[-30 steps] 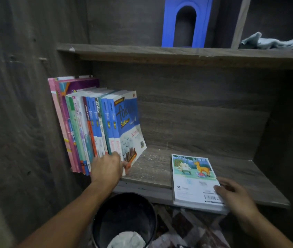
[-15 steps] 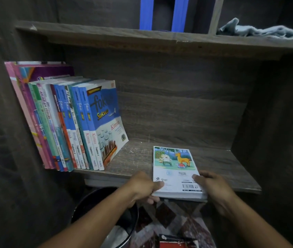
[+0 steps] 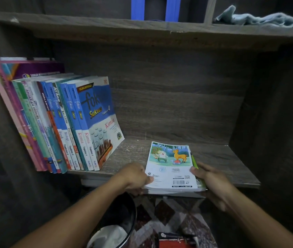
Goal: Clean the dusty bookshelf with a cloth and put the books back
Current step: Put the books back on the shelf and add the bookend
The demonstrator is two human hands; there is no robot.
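A small stack of books (image 3: 171, 167), topped by a white cover with a cartoon deer, lies flat at the front edge of the lower shelf (image 3: 135, 151). My left hand (image 3: 135, 176) grips the stack's left edge and my right hand (image 3: 208, 178) holds its right edge. A row of several books (image 3: 67, 122) leans leftward against the shelf's left wall, the outermost a blue "Fokus Sukses Kimia" cover. A pale blue cloth (image 3: 256, 17) lies crumpled on the upper shelf (image 3: 106, 27) at the right.
A blue plastic object (image 3: 155, 8) stands on the upper shelf beside a vertical divider. Below the lower shelf sits a dark round bin (image 3: 119, 224) with white paper inside, on a patterned floor. A red and black item (image 3: 176, 240) lies at the bottom edge.
My left hand left the leaning row of books and came to the left edge of the flat stack. My right hand moved onto the stack's right edge. The camera tilted down.
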